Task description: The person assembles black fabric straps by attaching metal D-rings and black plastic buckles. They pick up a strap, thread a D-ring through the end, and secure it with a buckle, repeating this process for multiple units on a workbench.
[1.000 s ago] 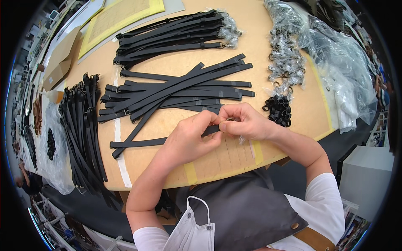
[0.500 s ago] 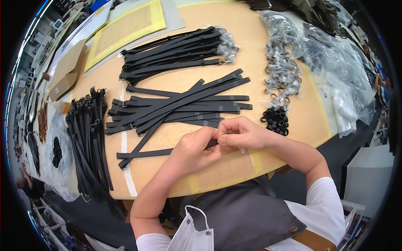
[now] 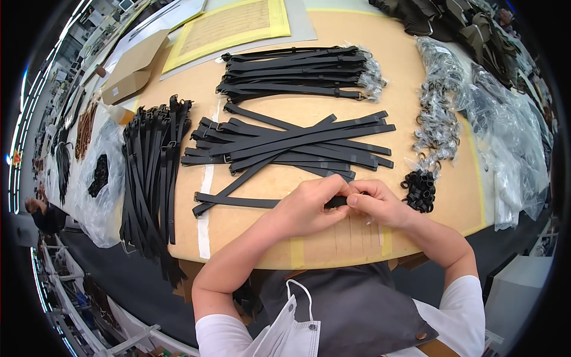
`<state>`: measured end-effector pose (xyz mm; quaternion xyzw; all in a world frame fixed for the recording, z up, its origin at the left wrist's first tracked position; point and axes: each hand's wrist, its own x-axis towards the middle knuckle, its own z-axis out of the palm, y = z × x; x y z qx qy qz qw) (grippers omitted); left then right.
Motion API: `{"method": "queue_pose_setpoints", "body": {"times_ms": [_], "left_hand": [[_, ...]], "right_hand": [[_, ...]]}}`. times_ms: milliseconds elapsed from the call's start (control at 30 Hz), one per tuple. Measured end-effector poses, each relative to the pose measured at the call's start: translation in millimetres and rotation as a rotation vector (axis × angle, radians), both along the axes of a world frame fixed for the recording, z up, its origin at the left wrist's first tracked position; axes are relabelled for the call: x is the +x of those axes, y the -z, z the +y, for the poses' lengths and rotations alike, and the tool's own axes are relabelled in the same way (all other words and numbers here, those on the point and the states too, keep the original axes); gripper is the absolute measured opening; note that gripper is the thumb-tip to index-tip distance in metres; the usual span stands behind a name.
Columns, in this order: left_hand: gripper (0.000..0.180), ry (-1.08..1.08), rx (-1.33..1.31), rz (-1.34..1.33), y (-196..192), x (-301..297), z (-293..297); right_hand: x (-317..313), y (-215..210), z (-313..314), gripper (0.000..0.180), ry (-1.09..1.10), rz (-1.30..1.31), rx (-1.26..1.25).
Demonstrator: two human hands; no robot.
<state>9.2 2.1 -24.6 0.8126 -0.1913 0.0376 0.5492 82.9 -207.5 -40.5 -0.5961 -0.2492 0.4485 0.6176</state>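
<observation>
A long black strap (image 3: 238,202) lies flat across the near part of the round wooden table (image 3: 267,262). My left hand (image 3: 306,208) and my right hand (image 3: 380,203) meet at the strap's right end, and both pinch it there. A small heap of black loop rings (image 3: 421,189) sits just right of my right hand. Beyond my hands a loose pile of black straps (image 3: 291,143) lies crossed over one another.
A bundle of black straps with buckles (image 3: 148,178) lies at the left, and another bundle (image 3: 294,74) at the back. Metal rings in clear bags (image 3: 437,113) line the right side. A yellow cutting mat (image 3: 229,27) and a cardboard box (image 3: 134,62) are at the far left.
My head has shifted, so the table sits lower in view. My hands stay joined on the strap's end, and my fingers have moved slightly along it.
</observation>
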Motion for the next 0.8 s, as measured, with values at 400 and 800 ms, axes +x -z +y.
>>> {"method": "queue_pose_setpoints", "body": {"times_ms": [400, 800], "left_hand": [[0.029, 0.081, -0.095, 0.186, -5.0, -4.0, -7.6], [0.031, 0.142, -0.084, 0.157, -9.7, -5.2, -3.0]], "right_hand": [[-19.3, 8.8, -0.6, 0.029, 0.130, 0.062, 0.115], [-17.2, 0.7, -3.6, 0.023, 0.029, -0.083, 0.183]]}}
